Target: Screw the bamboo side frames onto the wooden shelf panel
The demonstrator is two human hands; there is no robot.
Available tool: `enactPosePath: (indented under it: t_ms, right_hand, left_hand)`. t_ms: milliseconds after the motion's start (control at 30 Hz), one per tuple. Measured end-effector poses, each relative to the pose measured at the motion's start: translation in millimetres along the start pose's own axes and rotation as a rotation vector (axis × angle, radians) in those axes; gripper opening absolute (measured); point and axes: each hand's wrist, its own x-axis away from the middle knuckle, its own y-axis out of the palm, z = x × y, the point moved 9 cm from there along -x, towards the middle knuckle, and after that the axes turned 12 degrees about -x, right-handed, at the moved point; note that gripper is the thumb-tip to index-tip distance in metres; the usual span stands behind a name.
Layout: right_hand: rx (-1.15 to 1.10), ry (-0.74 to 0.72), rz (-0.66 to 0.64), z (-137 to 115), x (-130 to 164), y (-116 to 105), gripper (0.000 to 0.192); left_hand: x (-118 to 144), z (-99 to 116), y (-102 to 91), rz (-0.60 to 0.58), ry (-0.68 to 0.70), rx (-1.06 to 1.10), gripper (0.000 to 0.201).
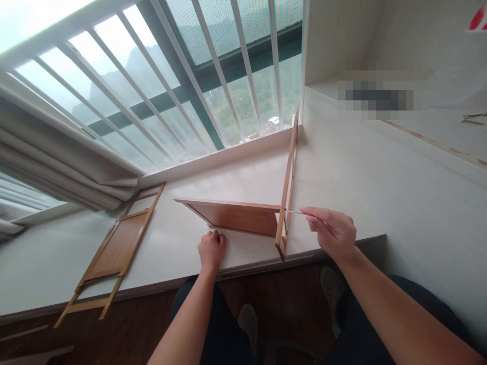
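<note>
A reddish-brown wooden panel [236, 217] stands on its long edge on the white ledge, its right end against an upright wooden side frame [286, 197]. In my right hand [337, 230], pinched between thumb and fingers, is a thin metal rod like a hex key [297, 212]. Its far tip meets the side frame at the joint with the panel. My left hand [212, 248] is closed in a loose fist at the panel's lower left corner. Its fingertips are hidden, so I cannot tell whether they grip the panel.
Another wooden frame with a panel [122, 243] lies flat on the left, overhanging the ledge's front edge. Behind the white ledge [167, 243] are white window bars [213, 50] and a grey curtain [64, 147]. A white wall [418, 203] bounds the right. Below is a dark wood floor [144, 329].
</note>
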Motion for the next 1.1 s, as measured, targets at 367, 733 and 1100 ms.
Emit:
enactPosePath:
  t_ms: [367, 733, 1100]
  right_hand:
    - [0.067, 0.082, 0.071, 10, -9, -7, 0.028]
    - [0.088, 0.04, 0.01, 8, -8, -5, 0.024]
    - [0.096, 0.022, 0.002, 5, -7, -5, 0.022]
  left_hand:
    - [1, 6, 0.2, -0.041, -0.017, -0.026, 0.028]
    - [1, 6, 3.9, -0.036, -0.024, 0.036, 0.028]
    - [0, 5, 6.8, -0.032, -0.024, 0.023, 0.027]
